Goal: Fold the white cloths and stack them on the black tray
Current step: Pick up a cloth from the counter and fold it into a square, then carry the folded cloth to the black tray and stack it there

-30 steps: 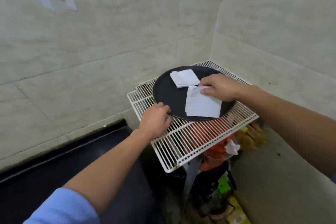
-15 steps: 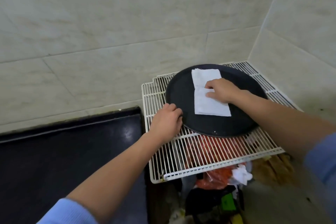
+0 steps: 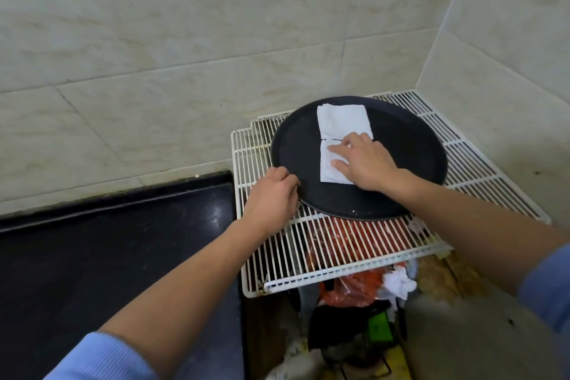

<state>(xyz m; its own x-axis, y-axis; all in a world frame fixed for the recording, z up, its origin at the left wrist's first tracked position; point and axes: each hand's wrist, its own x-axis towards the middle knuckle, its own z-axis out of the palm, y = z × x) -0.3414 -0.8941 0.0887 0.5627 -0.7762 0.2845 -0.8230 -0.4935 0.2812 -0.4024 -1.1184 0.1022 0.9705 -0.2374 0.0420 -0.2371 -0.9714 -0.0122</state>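
Note:
A round black tray [image 3: 410,148] lies on a white wire rack [image 3: 339,256] in the wall corner. Two folded white cloths lie side by side on the tray: the far cloth [image 3: 342,121] is uncovered, and the near cloth [image 3: 328,168] is partly under my right hand [image 3: 364,160], which rests flat on it with fingers spread. My left hand [image 3: 271,197] grips the tray's left rim, fingers curled around the edge.
A black countertop [image 3: 108,256] runs left of the rack. Tiled walls close in behind and on the right. Under the rack sit a red plastic bag [image 3: 354,284], crumpled white paper [image 3: 398,282] and other clutter.
My right hand has brought the near cloth down from hanging over the tray's edge to lying flat beside the far cloth, then pressed on it. The camera view shifted; my left hand stays on the rim.

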